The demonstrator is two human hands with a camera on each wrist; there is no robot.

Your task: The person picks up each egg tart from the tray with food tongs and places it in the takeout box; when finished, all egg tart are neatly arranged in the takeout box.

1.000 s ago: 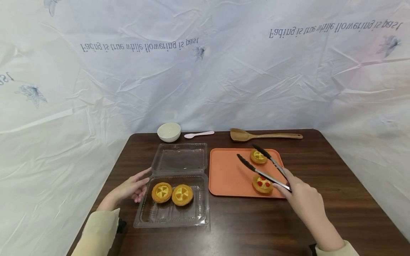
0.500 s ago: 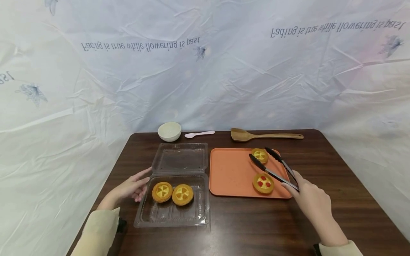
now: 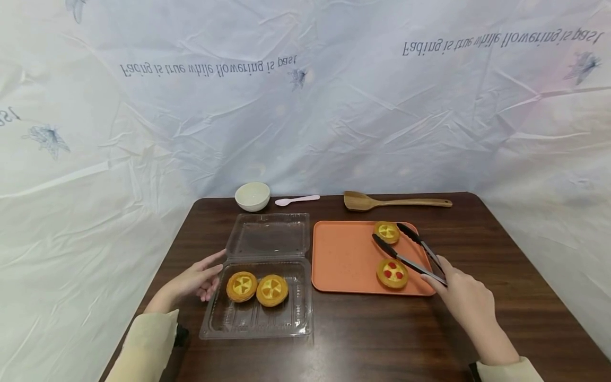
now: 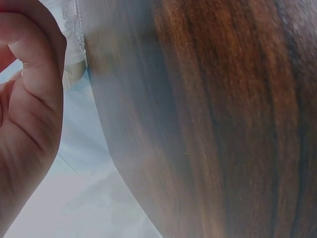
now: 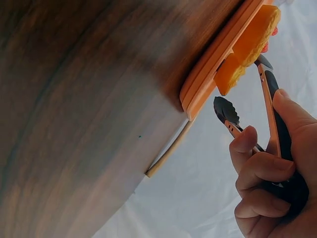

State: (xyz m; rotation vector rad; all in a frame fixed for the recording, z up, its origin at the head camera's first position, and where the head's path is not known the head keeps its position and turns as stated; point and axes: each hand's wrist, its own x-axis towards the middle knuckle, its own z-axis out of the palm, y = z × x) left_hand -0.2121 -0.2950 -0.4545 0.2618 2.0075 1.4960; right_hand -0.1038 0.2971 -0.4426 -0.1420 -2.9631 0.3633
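My right hand (image 3: 465,297) grips a pair of black-tipped tongs (image 3: 384,246), its fingers curled round the handles. The tong arms are spread with nothing between them. One tip overlaps the near side of a yellow-topped tart (image 3: 385,231); the other lies to its right. Nearer me on the orange tray (image 3: 336,254) sits a tart with red pieces (image 3: 392,274). My left hand (image 3: 191,281) has its index finger and thumb at the left edge of an open clear plastic box (image 3: 298,302), other fingers loosely bent. Inside are two yellow-topped tarts, a left one (image 3: 241,287) and a right one (image 3: 272,291).
Behind the box stand a white bowl (image 3: 252,197) and a pale pink spoon (image 3: 297,200). A wooden spatula (image 3: 396,202) lies behind the tray. The box's lid (image 3: 267,236) is folded back flat on the dark wooden table (image 3: 372,339). A printed cloth (image 3: 334,122) hangs behind.
My right hand has shifted right with the tongs, mostly in the first half second; their tips left the red-topped tart's side and came beside the far tart. The left hand stayed put.
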